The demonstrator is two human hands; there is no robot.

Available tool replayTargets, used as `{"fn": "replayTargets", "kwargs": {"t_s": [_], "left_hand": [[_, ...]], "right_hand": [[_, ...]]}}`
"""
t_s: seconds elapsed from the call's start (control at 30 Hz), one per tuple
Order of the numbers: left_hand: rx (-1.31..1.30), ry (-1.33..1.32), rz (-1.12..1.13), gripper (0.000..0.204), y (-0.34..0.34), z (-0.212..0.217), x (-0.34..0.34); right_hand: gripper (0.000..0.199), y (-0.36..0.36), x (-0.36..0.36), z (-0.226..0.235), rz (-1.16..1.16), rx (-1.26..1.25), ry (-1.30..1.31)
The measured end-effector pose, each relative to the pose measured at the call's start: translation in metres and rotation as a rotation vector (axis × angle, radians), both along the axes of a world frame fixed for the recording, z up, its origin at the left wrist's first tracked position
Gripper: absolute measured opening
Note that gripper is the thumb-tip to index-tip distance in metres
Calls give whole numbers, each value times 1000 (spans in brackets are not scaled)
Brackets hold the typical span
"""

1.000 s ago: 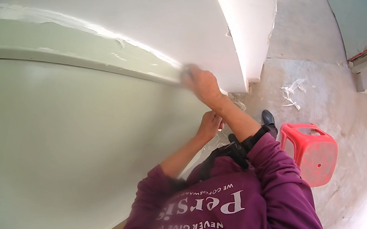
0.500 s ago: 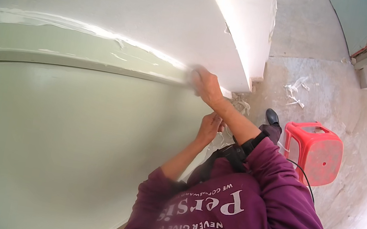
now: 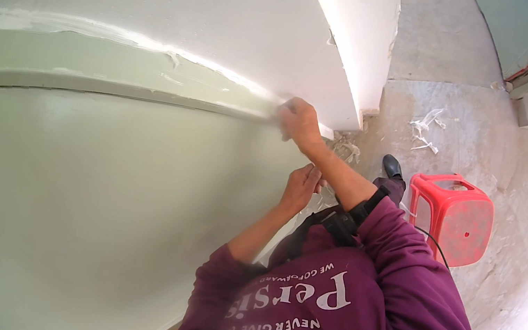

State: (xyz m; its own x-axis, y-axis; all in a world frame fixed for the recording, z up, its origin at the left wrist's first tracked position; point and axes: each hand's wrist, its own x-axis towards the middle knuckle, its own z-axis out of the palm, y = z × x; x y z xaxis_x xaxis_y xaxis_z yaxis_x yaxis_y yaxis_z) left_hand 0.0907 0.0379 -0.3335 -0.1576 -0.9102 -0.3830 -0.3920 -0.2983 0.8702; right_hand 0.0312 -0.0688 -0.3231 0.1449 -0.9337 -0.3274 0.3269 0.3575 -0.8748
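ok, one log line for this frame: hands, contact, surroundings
right hand: pressed on white wall seam | left hand: at green wall, contents unclear | red stool: on floor

My right hand (image 3: pixel 299 120) has slid a bit right along the wall's white strip (image 3: pixel 158 46) — left hand (image 3: pixel 303 184) dropped slightly, approx.
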Motion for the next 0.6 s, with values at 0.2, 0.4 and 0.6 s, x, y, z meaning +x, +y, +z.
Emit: {"fn": "replayTargets", "kwargs": {"t_s": [0.2, 0.4, 0.6], "left_hand": [[53, 59, -29, 36, 3, -9, -4], [19, 26, -43, 35, 4, -7, -5], [57, 32, -4, 35, 4, -6, -5]], "right_hand": [[19, 9, -11, -11, -18, -103, 96], [29, 11, -14, 11, -24, -634, 560], [22, 2, -12, -4, 16, -788, 582]]}}
